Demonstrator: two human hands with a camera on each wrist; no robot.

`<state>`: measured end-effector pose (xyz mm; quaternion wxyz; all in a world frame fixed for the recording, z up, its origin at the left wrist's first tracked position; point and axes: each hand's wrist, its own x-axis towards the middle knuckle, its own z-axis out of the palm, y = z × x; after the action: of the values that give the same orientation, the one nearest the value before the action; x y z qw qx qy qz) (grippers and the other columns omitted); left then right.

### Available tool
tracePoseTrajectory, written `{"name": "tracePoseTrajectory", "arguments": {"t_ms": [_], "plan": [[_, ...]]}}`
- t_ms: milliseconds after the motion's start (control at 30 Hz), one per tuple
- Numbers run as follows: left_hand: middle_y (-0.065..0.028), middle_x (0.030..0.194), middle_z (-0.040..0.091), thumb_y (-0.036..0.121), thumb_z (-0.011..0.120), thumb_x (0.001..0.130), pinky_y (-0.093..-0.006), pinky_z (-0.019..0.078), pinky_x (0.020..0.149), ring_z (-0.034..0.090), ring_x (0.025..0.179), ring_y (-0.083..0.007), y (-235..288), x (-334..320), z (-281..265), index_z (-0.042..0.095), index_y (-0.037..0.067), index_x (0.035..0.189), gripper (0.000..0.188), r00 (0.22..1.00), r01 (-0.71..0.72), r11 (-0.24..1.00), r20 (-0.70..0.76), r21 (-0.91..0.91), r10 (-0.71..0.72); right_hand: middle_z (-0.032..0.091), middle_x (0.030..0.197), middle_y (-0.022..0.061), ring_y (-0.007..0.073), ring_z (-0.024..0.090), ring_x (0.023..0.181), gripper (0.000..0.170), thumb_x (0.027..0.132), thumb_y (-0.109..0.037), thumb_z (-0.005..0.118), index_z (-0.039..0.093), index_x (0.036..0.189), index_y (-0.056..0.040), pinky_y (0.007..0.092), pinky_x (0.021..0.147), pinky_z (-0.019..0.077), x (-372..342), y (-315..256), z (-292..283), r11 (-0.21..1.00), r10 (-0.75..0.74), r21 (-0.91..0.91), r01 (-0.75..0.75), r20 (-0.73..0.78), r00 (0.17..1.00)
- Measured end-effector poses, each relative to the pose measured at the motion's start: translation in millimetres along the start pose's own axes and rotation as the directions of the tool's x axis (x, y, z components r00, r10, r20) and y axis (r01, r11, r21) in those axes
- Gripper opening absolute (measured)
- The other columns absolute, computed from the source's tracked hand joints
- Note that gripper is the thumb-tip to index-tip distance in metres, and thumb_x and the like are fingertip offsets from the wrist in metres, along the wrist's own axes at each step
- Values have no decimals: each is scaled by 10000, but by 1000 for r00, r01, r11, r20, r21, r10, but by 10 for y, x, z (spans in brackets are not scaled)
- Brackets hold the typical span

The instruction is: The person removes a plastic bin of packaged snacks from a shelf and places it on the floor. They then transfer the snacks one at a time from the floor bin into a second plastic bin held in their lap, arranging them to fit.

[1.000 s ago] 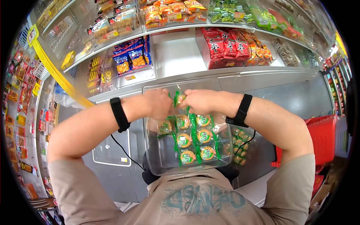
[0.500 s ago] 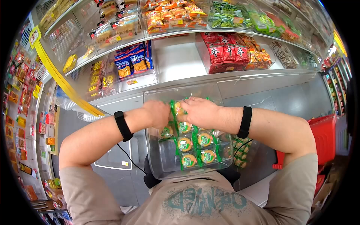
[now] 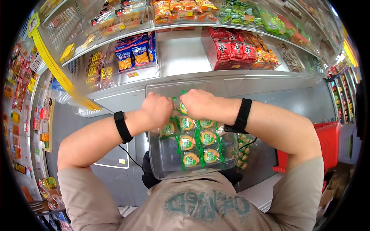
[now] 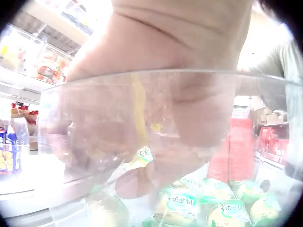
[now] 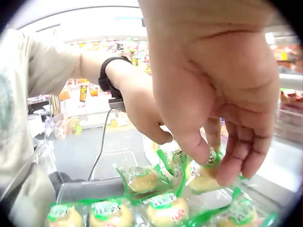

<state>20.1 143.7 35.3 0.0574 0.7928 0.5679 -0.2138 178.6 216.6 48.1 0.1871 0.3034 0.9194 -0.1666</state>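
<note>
In the head view a clear plastic bin (image 3: 158, 165) holds rows of round cakes in clear and green wrappers (image 3: 187, 142). At its far end my right hand (image 3: 197, 104) pinches a wrapped cake (image 5: 202, 177) between thumb and fingers, as the right wrist view shows. Close beside it, my left hand (image 3: 157, 109) reaches over the bin's left rim with fingers curled downward. Another wrapped cake (image 5: 174, 160) tilts right under that hand; I cannot tell whether the left fingers grip it. Through the bin's clear wall (image 4: 94, 142), the left fingers show down among the packets.
Shelves ahead carry blue snack bags (image 3: 133, 54), red packets (image 3: 231, 48) and orange bags (image 3: 185, 11). More small green packets (image 3: 243, 152) lie right of the bin. A red basket (image 3: 327, 144) stands further right. A yellow strip (image 3: 61, 73) runs along the shelf's left end.
My right hand has gone from lying flatter over the far cake to a curled pinch at it, slightly higher in the view. The left hand stays beside it, moved slightly up.
</note>
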Motion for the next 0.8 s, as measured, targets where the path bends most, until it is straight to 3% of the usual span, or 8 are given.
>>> {"name": "tracePoseTrajectory", "arguments": {"t_ms": [133, 233, 333, 433, 533, 633, 733, 800], "plan": [[-106, 954, 728, 183, 661, 791, -420, 450, 888, 674, 999, -259, 2, 25, -22, 641, 11, 1070, 328, 998, 44, 999, -41, 13, -43, 710, 1070, 204, 389, 690, 1008, 555, 732, -40, 728, 634, 1275, -109, 474, 804, 579, 178, 26, 172, 1000, -19, -13, 20, 56, 998], [-85, 953, 722, 224, 660, 801, -417, 415, 926, 653, 1020, -254, 17, 0, -1, 638, 3, 1076, 354, 999, 28, 997, 13, 71, -29, 695, 1134, 202, 380, 660, 1088, 739, 723, -77, 767, 539, 1421, -150, 454, 847, 571, 382, 46, 220, 977, -129, -141, 158, 195, 972], [-75, 986, 711, 274, 658, 812, -404, 377, 950, 615, 1055, -229, 48, 0, 8, 675, 16, 1080, 372, 996, -17, 990, 92, 141, 4, 678, 1184, 204, 373, 627, 1155, 858, 728, -87, 768, 439, 1513, -202, 451, 902, 550, 469, 1, 215, 964, -72, -215, 155, 352, 933], [-64, 1090, 689, 295, 638, 828, -385, 355, 955, 569, 1103, -216, 35, 57, 55, 725, 59, 1082, 358, 978, -93, 962, 206, 257, 40, 674, 1217, 176, 367, 619, 1171, 880, 752, -68, 744, 387, 1543, -210, 454, 936, 534, 412, 14, 195, 968, -95, -189, 163, 321, 942], [-73, 1192, 649, 293, 629, 835, -370, 339, 961, 542, 1133, -218, 55, 78, 129, 764, 126, 1060, 311, 986, -80, 913, 167, 401, 13, 672, 1226, 169, 360, 624, 1168, 804, 773, -48, 725, 440, 1509, -197, 457, 948, 529, 229, 113, 98, 989, -101, -85, 122, 221, 970], [-94, 1230, 629, 285, 609, 846, -343, 366, 921, 526, 1154, -224, 85, 98, 13, 733, 145, 1168, 373, 967, -111, 889, 254, 444, -6, 669, 1234, 146, 351, 637, 1152, 605, 797, -72, 732, 590, 1365, -222, 459, 923, 541, 44, 295, -74, 963, 28, -266, 43, 257, 966], [-118, 1247, 615, 270, 618, 844, -365, 426, 914, 506, 1195, -261, 131, 90, -17, 664, 162, 1300, 471, 980, -98, 972, 190, 216, 56, 631, 1293, 98, 355, 605, 1197, 492, 827, -125, 726, 648, 1290, -271, 467, 947, 521, -52, 420, -43, 913, 104, -408, 11, 258, 960], [-136, 1335, 561, 249, 625, 843, -407, 454, 958, 485, 1246, -304, 249, 61, -118, 613, 178, 1363, 525, 962, -235, 970, 160, 60, 223, 579, 1358, 70, 352, 556, 1254, 435, 852, -166, 711, 666, 1264, -300, 480, 987, 486, -130, 426, 5, 875, 81, -479, 70, 286, 955]]}}
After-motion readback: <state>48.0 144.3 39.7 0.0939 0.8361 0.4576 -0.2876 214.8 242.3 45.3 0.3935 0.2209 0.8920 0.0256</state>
